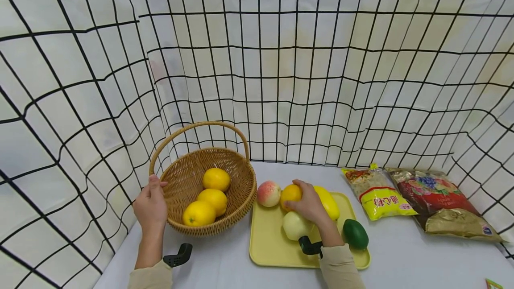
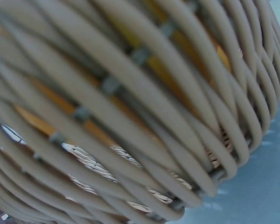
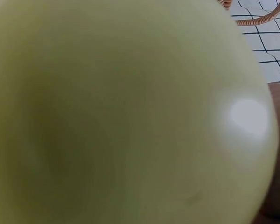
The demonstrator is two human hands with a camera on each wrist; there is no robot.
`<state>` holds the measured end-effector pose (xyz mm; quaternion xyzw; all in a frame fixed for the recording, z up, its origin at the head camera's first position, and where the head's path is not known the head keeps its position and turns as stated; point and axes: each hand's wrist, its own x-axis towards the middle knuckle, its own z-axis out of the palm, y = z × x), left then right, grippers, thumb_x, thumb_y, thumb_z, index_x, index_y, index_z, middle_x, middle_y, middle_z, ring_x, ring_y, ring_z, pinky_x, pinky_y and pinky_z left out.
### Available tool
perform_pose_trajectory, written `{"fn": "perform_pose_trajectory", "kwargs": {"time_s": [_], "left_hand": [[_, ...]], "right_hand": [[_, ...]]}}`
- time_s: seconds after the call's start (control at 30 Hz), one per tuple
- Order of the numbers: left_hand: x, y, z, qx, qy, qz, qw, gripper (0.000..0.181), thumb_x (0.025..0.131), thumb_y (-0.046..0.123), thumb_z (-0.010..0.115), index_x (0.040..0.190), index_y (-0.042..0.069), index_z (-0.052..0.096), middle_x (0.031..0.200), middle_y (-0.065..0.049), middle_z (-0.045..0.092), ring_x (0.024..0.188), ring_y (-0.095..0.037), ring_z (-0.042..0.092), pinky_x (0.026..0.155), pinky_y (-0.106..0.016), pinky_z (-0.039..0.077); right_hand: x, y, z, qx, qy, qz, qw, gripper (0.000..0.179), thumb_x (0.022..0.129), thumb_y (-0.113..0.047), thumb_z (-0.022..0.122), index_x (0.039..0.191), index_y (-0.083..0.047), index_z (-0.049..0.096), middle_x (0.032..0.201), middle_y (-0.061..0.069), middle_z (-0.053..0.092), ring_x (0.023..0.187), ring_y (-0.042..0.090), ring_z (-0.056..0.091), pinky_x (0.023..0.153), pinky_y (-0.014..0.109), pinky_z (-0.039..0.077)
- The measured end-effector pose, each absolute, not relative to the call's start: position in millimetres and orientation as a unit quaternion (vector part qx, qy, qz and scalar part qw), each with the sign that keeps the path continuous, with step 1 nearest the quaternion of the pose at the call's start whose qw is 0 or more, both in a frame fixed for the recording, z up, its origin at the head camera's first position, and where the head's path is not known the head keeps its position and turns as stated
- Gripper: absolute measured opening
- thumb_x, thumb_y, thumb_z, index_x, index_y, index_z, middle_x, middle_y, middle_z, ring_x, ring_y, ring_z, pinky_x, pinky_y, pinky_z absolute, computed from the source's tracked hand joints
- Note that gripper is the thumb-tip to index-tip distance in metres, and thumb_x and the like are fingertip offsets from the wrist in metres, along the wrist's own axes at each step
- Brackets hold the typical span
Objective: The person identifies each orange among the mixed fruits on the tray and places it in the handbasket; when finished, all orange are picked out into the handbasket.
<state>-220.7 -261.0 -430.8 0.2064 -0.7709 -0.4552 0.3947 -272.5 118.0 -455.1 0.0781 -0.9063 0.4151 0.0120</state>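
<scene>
My left hand [image 1: 151,204] grips the left rim of a wicker basket [image 1: 237,211], beside the foot of its arched handle. The basket leans toward me, and several yellow-orange fruits, including a lemon [image 1: 199,213], lie inside. Close up in the left wrist view is the basket's woven side [image 2: 130,93]. On the yellow tray [image 1: 277,253], my right hand [image 1: 309,204] holds an orange [image 1: 291,194] between thumb and fingers. A peach [image 1: 268,193] sits left of the orange. A pale round fruit [image 1: 296,225] lies under my right wrist and fills most of the right wrist view.
A long yellow fruit [image 1: 328,203] and a dark green avocado [image 1: 355,234] lie on the tray's right part. Further right are a yellow food bag [image 1: 379,193] and a red-brown bag [image 1: 445,204]. A black-gridded white curtain [image 1: 281,66] encloses the white table.
</scene>
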Motion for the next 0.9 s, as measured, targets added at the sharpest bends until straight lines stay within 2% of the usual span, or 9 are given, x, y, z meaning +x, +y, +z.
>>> {"fn": "perform_pose_trajectory", "kwargs": {"time_s": [0.37,0.9], "left_hand": [[-220.6,-260.1,-429.4,0.208,-0.770,-0.459,0.391,0.064,0.103,0.052,0.037,0.094,0.000,0.074,0.049,0.002,0.036,0.043,-0.013,0.029,0.043,-0.030,0.021],[-221.8,-260.7,-430.7,0.207,-0.767,-0.461,0.395,0.063,0.103,0.052,0.039,0.093,0.000,0.074,0.049,0.003,0.036,0.042,-0.012,0.028,0.043,-0.029,0.020]], "right_hand": [[-269.0,115.3,-453.4,0.041,-0.930,0.366,0.003,0.083,0.077,-0.030,0.082,0.145,-0.003,0.041,0.131,0.024,0.052,0.113,0.038,0.052,0.095,0.054,0.041],[-265.9,116.7,-444.2,0.022,-0.922,0.384,0.034,0.080,0.076,-0.037,0.078,0.144,-0.011,0.044,0.127,0.018,0.055,0.103,0.033,0.054,0.086,0.050,0.045]]}}
